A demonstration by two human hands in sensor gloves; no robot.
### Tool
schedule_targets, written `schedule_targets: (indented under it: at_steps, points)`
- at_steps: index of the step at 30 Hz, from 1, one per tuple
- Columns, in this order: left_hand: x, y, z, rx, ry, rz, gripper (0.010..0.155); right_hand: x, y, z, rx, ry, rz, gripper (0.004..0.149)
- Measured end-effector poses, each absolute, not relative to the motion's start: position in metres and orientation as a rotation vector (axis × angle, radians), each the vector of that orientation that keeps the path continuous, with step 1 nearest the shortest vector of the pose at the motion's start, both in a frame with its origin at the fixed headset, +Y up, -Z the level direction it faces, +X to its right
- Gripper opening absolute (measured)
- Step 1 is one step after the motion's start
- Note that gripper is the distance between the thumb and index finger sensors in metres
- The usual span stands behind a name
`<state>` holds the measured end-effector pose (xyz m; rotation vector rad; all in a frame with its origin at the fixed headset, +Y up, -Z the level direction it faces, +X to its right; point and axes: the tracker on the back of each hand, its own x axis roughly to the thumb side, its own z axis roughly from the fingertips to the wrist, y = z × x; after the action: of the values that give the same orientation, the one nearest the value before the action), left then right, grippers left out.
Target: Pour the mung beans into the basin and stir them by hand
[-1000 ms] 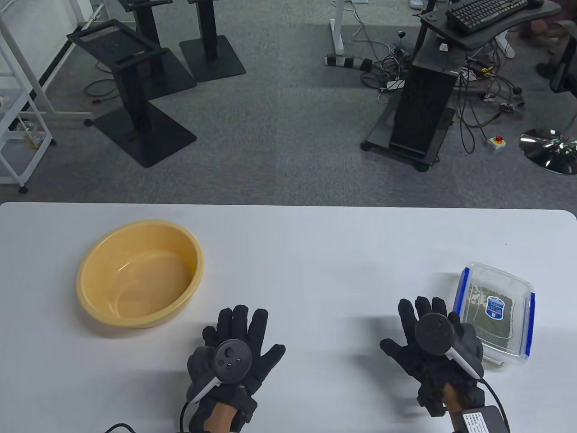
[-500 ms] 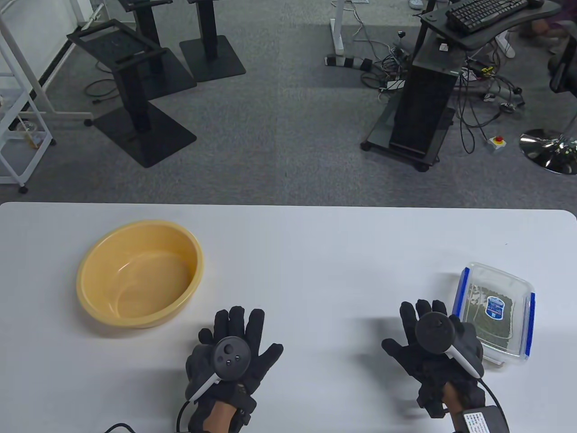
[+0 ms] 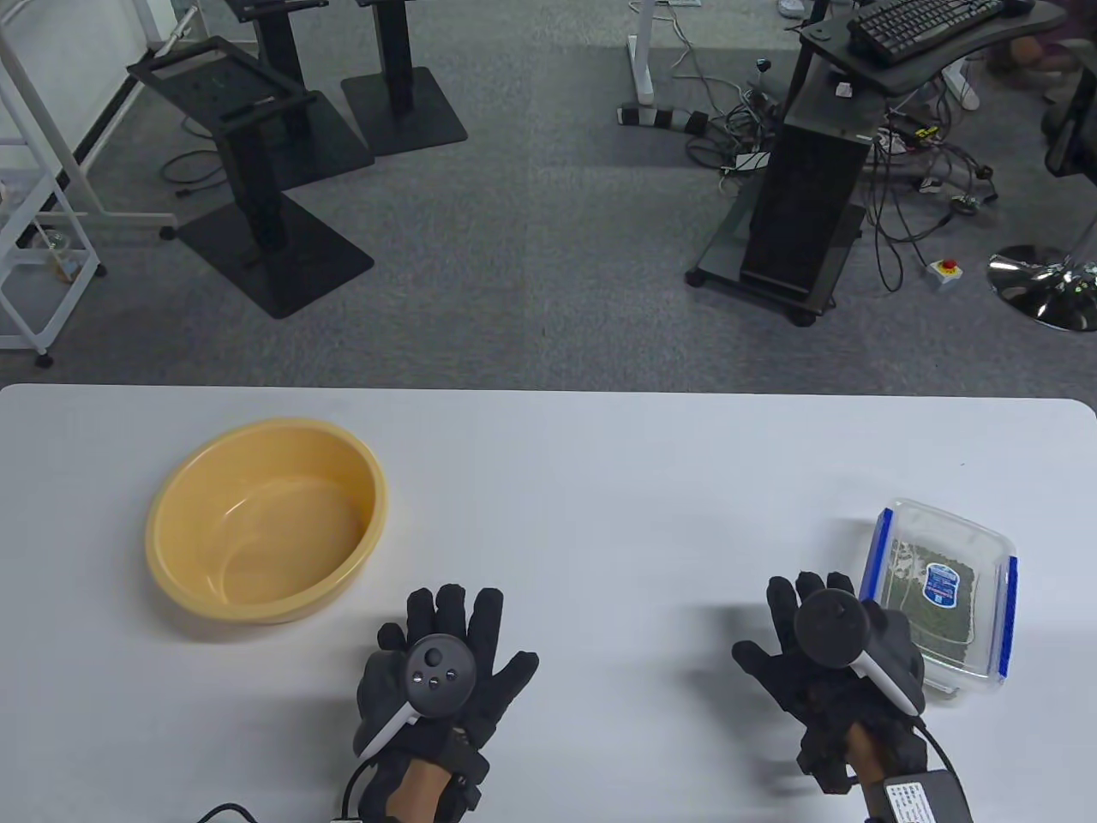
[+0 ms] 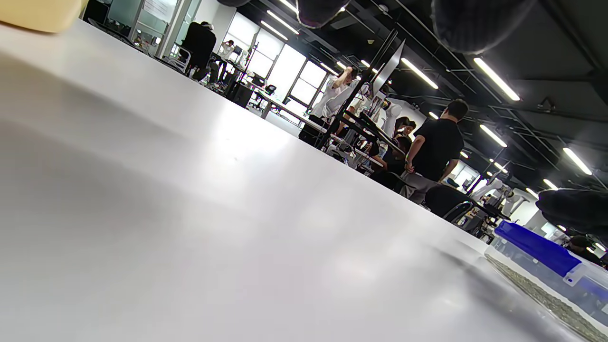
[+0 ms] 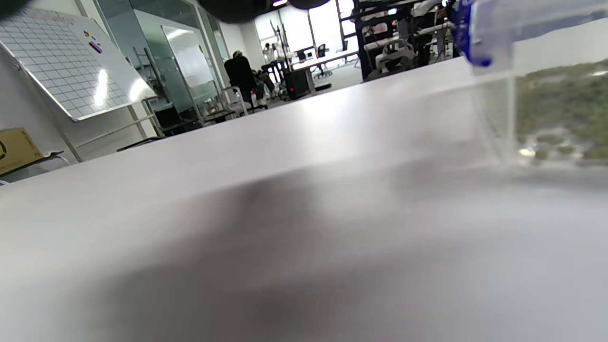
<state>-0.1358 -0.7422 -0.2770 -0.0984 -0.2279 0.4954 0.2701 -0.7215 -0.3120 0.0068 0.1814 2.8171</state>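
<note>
Across the near half of the table view runs a white table (image 3: pixel 600 480), its far edge against grey carpet. On its left part sits the yellow basin (image 3: pixel 266 519), upright, round, with nothing visible inside; a sliver of its rim shows at the top left corner of the left wrist view. At the right side stands a clear lidded container (image 3: pixel 943 591) with blue side clips and a blue label on the lid; the mung beans (image 3: pixel 951 630) lie inside as a greenish layer on the bottom, seen also through the clear wall in the right wrist view. Basin and container are well apart. Left hand (image 3: pixel 446 669): black glove, palm down over the table just near and right of the basin, fingers straight and spread apart, holding nothing; tracker on its back. Right hand (image 3: pixel 827 660): black glove, palm down just left of the container, fingers extended and slightly spread, holding nothing; its outer edge is just beside the container's near left corner, contact cannot be told. Cables trail from both wrists toward the near edge. Both wrist views look low across the tabletop, with dark fingertips at their top edges.
</note>
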Motion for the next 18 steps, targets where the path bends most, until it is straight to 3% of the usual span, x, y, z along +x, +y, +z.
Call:
schedule_targets:
  at_steps: [10,15,18]
  points:
    - [-0.136,-0.739,-0.275,-0.083,-0.232,0.493,0.084,0.263,-0.719,-0.310,-0.021,0.132,2.794,0.086]
    - [-0.136,-0.737,-0.273,-0.089,-0.233,0.542,0.083,0.274,-0.692,-0.316,-0.187,0.002,2.722,0.075]
    - [-0.135,-0.737,-0.273,-0.098,-0.242,0.531,0.083,0.293,-0.677,-0.331,-0.284,0.057,2.724,0.073]
